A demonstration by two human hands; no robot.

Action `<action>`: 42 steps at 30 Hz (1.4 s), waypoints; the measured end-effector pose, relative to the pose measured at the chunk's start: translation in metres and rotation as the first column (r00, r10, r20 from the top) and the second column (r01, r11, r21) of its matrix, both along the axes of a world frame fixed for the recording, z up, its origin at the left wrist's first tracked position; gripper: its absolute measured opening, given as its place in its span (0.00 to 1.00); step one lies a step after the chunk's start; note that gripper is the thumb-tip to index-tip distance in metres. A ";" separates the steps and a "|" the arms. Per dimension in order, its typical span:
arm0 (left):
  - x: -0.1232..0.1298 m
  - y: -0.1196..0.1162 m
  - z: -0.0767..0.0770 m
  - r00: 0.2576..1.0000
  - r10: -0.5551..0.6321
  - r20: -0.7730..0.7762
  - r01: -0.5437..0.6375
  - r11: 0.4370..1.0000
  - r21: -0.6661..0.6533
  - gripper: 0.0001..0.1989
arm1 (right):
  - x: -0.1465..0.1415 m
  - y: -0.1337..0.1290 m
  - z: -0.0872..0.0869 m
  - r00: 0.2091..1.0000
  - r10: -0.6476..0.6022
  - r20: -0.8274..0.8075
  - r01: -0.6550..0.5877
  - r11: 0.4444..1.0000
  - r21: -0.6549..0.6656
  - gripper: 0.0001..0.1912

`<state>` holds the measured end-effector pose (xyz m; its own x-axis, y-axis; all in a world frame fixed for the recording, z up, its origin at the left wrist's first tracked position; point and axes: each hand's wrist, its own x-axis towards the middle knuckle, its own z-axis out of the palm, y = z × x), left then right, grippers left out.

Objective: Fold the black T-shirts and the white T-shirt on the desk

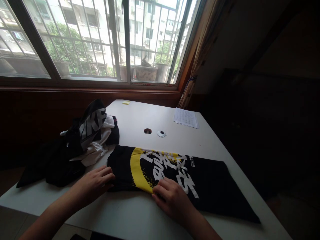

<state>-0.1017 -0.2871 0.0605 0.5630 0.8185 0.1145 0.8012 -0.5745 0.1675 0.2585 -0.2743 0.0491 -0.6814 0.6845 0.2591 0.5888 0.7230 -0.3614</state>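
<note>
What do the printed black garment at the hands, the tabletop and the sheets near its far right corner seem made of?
Black garment: cloth, perhaps cotton knit, though the fibre can't be confirmed; matte, lying flat with a slightly wavy edge. Tabletop: probably laminated board; smooth, uniform white with a soft sheen. Sheets: apparently paper; thin, pale, matte, overlapping, with faint marks.

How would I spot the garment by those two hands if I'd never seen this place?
Find the white table below the window. On it, a black garment lies in a long flat strip, the left hand at one end and the right hand on its near edge. Unlike the rumpled clothes pile beside it, it is spread smooth and bears a broad yellow curve.
</note>
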 end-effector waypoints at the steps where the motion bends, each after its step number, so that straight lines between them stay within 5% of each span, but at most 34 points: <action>1: -0.004 -0.003 0.000 1.000 0.011 0.005 -0.011 1.000 -0.013 0.10 | -0.008 0.002 0.003 1.000 0.012 0.013 -0.012 1.000 0.007 0.03; 12: -0.010 -0.016 0.000 1.000 0.018 0.023 -0.017 0.999 -0.052 0.11 | -0.068 0.022 0.013 0.979 0.079 0.187 -0.094 0.993 0.074 0.06; 28: 0.000 -0.009 0.006 0.999 0.009 0.048 -0.007 0.999 -0.045 0.09 | -0.068 0.032 0.011 0.999 0.023 0.030 -0.023 1.000 0.004 0.03; 42: 0.004 -0.010 -0.006 0.998 0.026 -0.054 -0.025 0.999 0.026 0.10 | -0.067 0.030 0.011 0.998 0.043 0.045 -0.043 0.999 0.011 0.03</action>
